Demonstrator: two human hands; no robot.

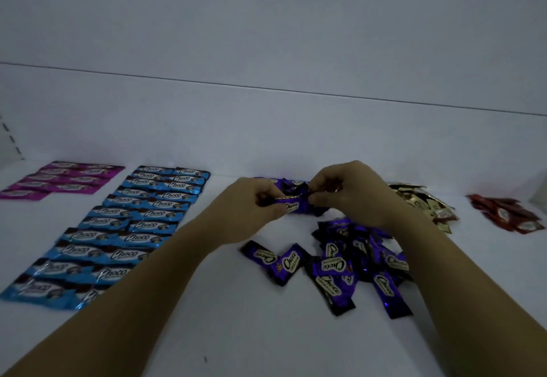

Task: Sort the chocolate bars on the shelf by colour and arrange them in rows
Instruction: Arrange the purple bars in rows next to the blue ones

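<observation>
Matte white shelf (236, 326); left hand (254, 202), right hand (346, 190) grips pinch glossy purple bar (291, 198), seemingly edge-on.

The scene is dim with a cold bluish cast, and the white shelf (266, 140) reads grey. Shadows are faint and diffuse. Small glints catch the foil of the blue bars (124, 228) and purple bars (340, 267). Wide-angle distortion tilts and curves the shelf's back edge, and the far red bars (509, 214) look soft
</observation>
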